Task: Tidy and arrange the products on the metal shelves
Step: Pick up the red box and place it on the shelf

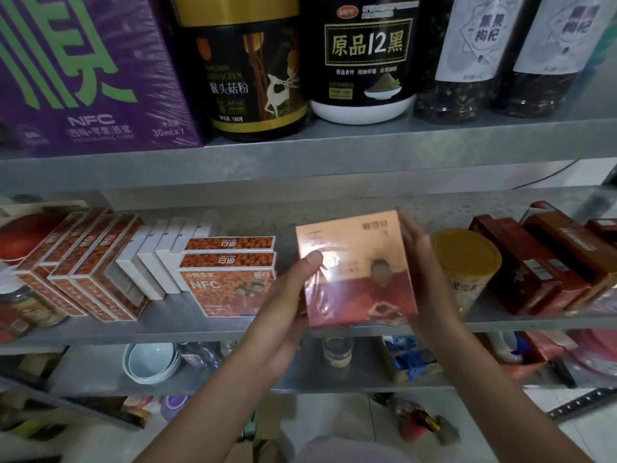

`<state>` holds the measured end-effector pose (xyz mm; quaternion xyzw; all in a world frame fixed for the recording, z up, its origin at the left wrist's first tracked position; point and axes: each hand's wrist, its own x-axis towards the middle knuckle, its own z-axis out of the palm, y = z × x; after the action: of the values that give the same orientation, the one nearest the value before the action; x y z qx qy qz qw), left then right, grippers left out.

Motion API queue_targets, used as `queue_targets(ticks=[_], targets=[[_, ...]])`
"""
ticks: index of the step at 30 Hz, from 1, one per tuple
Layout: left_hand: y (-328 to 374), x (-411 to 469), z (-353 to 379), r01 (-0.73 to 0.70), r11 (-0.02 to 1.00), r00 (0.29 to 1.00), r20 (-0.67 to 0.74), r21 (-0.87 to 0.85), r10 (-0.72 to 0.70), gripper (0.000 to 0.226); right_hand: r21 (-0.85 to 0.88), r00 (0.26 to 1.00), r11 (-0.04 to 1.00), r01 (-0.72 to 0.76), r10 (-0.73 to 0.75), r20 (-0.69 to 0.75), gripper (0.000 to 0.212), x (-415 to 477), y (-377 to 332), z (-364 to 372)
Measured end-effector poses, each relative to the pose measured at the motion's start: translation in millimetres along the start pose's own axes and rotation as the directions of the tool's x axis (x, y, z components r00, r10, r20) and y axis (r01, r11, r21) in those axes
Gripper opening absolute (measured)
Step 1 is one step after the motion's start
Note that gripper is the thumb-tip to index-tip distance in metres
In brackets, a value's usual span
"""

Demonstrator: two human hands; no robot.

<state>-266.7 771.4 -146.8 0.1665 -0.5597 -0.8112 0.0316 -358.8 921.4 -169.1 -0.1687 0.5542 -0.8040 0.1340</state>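
A flat red and pink box wrapped in shiny film is held in front of the middle metal shelf. My left hand grips its left edge, with the thumb on the front face. My right hand holds its right edge, fingers lying along the side. The box tilts slightly and covers the gap between the orange NFC boxes and a jar with a yellow lid. Its lower back is hidden by my palms.
Leaning orange and white boxes fill the shelf's left side; dark red boxes stand at the right. On the upper shelf are a purple carton, black tubs and jars. White bowls sit on the lower shelf.
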Motion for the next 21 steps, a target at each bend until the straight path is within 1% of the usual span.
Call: queue_targets(ticks=[1,2,3,4,5,7,10,12,14,15,17,18,19,21], targets=[[2.1,-1.7,-0.3,0.026,0.998,1.000,0.008,-0.059,-0.026,0.042,0.022,1.000,0.999,-0.028,0.028,-0.004,0.104,-0.2,3.6,-2.8],[3.3,-3.2,-1.0,0.040,0.994,0.999,0.012,-0.098,-0.039,0.046,0.040,0.998,0.998,-0.054,0.053,0.017,0.100,-0.9,6.8,-5.4],[3.7,-4.1,-0.7,0.049,0.992,0.999,0.013,-0.115,-0.047,0.050,0.061,0.995,0.995,-0.085,0.081,0.064,0.092,-2.1,9.4,-5.9],[3.6,-4.7,-0.1,0.049,0.993,0.999,0.014,-0.110,-0.048,0.052,0.090,0.987,0.988,-0.124,0.113,0.116,0.085,-3.8,11.3,-4.4],[3.3,-4.6,0.9,0.042,0.995,0.999,0.009,-0.086,-0.042,0.051,0.139,0.976,0.976,-0.170,0.148,0.159,0.083,-5.8,13.2,-2.8],[6.0,-5.1,3.8,0.037,0.999,0.999,-0.012,-0.017,-0.038,0.047,0.247,0.964,0.942,-0.226,0.179,0.198,0.086,-8.4,14.4,0.0],[10.6,-3.6,3.6,0.031,0.993,0.999,-0.020,0.113,-0.029,0.043,0.318,0.977,0.930,-0.182,0.134,0.167,0.080,-9.4,15.0,2.6],[11.5,-2.8,1.7,-0.006,0.972,0.998,-0.064,0.233,0.022,0.038,0.305,0.988,0.942,-0.142,0.118,0.096,0.076,-11.4,15.4,3.9],[11.7,-3.6,3.2,-0.051,0.956,0.994,-0.083,0.287,0.077,0.035,0.274,0.993,0.954,-0.120,0.117,0.029,0.076,-14.0,14.9,5.4],[12.0,-5.4,5.4,-0.085,0.947,0.992,-0.067,0.309,0.111,0.038,0.251,0.993,0.962,-0.109,0.116,-0.014,0.074,-14.8,14.8,5.6],[10.6,-8.1,10.1,-0.149,0.926,0.987,-0.001,0.347,0.159,0.049,0.210,0.992,0.975,-0.068,0.089,-0.092,0.059,-16.9,13.3,7.6],[8.9,-8.1,12.2,-0.163,0.917,0.986,0.038,0.365,0.161,0.059,0.203,0.991,0.978,-0.049,0.074,-0.115,0.049,-18.8,11.6,9.5],[6.3,-6.9,12.4,-0.173,0.901,0.985,0.066,0.397,0.160,0.076,0.193,0.989,0.981,-0.035,0.062,-0.133,0.041,-20.5,9.6,11.7],[1.0,-1.8,10.0,-0.164,0.862,0.986,0.089,0.480,0.138,0.117,0.154,0.987,0.988,-0.008,0.033,-0.158,0.041,-23.2,5.5,15.5]])
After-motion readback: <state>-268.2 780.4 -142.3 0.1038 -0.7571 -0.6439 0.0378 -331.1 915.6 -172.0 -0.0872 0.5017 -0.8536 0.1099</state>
